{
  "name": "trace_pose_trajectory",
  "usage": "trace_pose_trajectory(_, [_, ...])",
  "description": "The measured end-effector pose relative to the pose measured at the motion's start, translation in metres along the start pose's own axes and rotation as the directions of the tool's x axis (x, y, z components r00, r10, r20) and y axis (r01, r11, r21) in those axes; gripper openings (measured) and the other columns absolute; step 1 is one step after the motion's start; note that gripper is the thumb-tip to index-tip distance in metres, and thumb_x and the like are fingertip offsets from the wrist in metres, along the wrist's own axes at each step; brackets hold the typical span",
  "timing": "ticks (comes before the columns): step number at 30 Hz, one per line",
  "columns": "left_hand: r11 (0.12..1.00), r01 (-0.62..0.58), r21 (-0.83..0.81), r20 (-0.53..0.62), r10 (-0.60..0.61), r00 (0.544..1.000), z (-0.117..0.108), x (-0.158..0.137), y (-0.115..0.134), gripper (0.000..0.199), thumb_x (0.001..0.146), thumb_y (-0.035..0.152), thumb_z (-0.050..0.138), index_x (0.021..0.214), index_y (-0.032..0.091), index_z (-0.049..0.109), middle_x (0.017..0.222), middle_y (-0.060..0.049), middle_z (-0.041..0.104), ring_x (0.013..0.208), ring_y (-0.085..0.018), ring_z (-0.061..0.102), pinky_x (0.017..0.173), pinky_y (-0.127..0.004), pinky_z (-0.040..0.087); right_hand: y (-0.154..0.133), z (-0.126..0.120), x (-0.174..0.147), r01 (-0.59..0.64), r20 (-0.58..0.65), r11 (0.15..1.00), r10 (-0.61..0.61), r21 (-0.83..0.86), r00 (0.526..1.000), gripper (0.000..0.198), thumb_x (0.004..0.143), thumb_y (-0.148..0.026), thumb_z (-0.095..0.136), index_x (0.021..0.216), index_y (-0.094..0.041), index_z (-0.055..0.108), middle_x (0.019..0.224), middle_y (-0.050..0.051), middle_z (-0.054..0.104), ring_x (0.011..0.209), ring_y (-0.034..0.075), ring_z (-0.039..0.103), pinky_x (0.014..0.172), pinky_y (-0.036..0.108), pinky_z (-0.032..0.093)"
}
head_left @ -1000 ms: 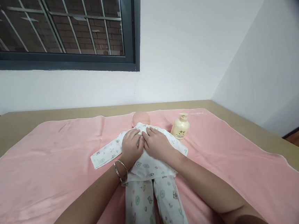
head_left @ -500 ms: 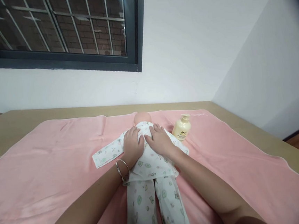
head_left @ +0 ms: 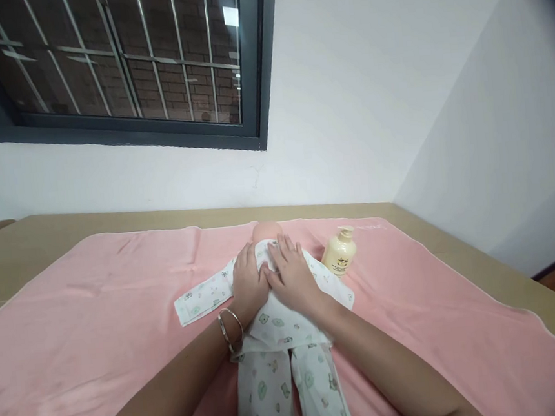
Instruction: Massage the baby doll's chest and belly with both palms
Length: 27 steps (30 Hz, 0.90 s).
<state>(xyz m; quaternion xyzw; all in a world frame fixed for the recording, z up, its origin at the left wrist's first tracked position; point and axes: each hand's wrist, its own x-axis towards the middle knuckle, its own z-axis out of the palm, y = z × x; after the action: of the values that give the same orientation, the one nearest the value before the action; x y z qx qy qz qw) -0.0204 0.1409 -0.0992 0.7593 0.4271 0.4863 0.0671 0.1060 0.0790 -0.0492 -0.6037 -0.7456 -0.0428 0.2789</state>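
Observation:
A baby doll (head_left: 267, 230) lies on a pink blanket (head_left: 126, 363), its bald head away from me. It is dressed in a white printed top (head_left: 285, 327) and matching trousers (head_left: 264, 390). My left hand (head_left: 249, 280), with bangles (head_left: 230, 330) at the wrist, rests flat on the left side of the doll's upper body. Flat on the upper middle and right of the top is my right hand (head_left: 293, 274), fingers extended. The two thumbs meet or nearly meet. Both palms hide part of the top, and the doll's face is not visible.
A pale yellow pump bottle (head_left: 339, 252) stands tilted in view, right of the doll's shoulder. The blanket covers much of a wooden table (head_left: 84, 221). Behind are a white wall (head_left: 339, 131) and a dark-framed barred window (head_left: 256, 106).
My right hand has shifted left and slightly up on the doll's top, closer to my left hand. The whole view has moved a little, with everything sitting lower in the picture.

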Motion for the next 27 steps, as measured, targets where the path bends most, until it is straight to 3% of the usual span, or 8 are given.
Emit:
trace_pose_trajectory(4, [0.995,0.044,-0.084,-0.033,-0.047,0.998,-0.001,0.000,0.001,0.047,0.097,0.032,0.034,0.140,0.016,0.038,0.135,-0.018,0.052,0.127,-0.030,0.048,0.104,-0.055,0.039,0.002,0.011,-0.001,0.061,0.052,0.996,-0.064,0.064,0.997,0.040,0.101,-0.035,0.031,0.131,-0.023,0.054,0.150,0.009,0.041,0.143,0.024,0.027,0.115,0.049,0.022])
trace_pose_trajectory(10, [0.994,0.025,-0.102,-0.032,-0.029,0.999,-0.002,-0.001,0.001,0.044,0.098,0.034,0.033,0.137,0.015,0.042,0.130,-0.017,0.055,0.120,-0.029,0.052,0.101,-0.052,0.042,0.010,0.014,0.000,0.020,-0.053,0.996,-0.015,0.082,0.998,0.047,0.096,-0.031,0.040,0.141,-0.017,0.044,0.154,0.012,0.031,0.145,0.024,0.020,0.117,0.050,0.015])
trace_pose_trajectory(15, [0.994,0.014,-0.104,-0.036,-0.018,0.999,-0.003,-0.001,0.001,0.045,0.097,0.033,0.033,0.137,0.014,0.042,0.131,-0.018,0.055,0.121,-0.030,0.051,0.102,-0.053,0.040,0.008,0.009,0.002,0.001,0.079,0.998,-0.006,0.058,0.997,0.047,0.096,-0.035,0.039,0.140,-0.019,0.046,0.153,0.012,0.034,0.144,0.028,0.023,0.115,0.054,0.017])
trace_pose_trajectory(20, [0.993,-0.011,-0.115,-0.038,0.007,0.999,-0.002,-0.001,0.000,0.044,0.097,0.034,0.033,0.136,0.016,0.042,0.131,-0.016,0.054,0.122,-0.029,0.051,0.102,-0.052,0.041,0.008,0.004,0.002,0.002,-0.091,1.000,0.000,0.024,0.996,0.050,0.091,-0.024,0.042,0.141,-0.015,0.044,0.155,0.014,0.028,0.146,0.026,0.017,0.116,0.053,0.015])
trace_pose_trajectory(25, [0.994,-0.015,-0.105,-0.035,0.012,0.999,-0.001,-0.001,-0.002,0.042,0.098,0.034,0.032,0.134,0.016,0.044,0.130,-0.016,0.056,0.121,-0.028,0.052,0.102,-0.051,0.041,0.011,0.010,0.002,0.034,0.021,0.998,-0.035,0.055,0.999,0.044,0.093,-0.026,0.040,0.135,-0.018,0.051,0.149,0.012,0.040,0.142,0.025,0.030,0.115,0.050,0.020])
trace_pose_trajectory(27, [0.995,-0.015,-0.100,-0.032,0.012,0.999,-0.001,-0.001,-0.002,0.042,0.097,0.033,0.032,0.134,0.016,0.044,0.130,-0.016,0.056,0.122,-0.028,0.051,0.103,-0.050,0.041,0.012,0.012,0.002,0.010,-0.017,0.998,-0.009,0.065,1.000,0.044,0.093,-0.026,0.040,0.135,-0.016,0.051,0.151,0.012,0.038,0.142,0.025,0.028,0.116,0.049,0.019])
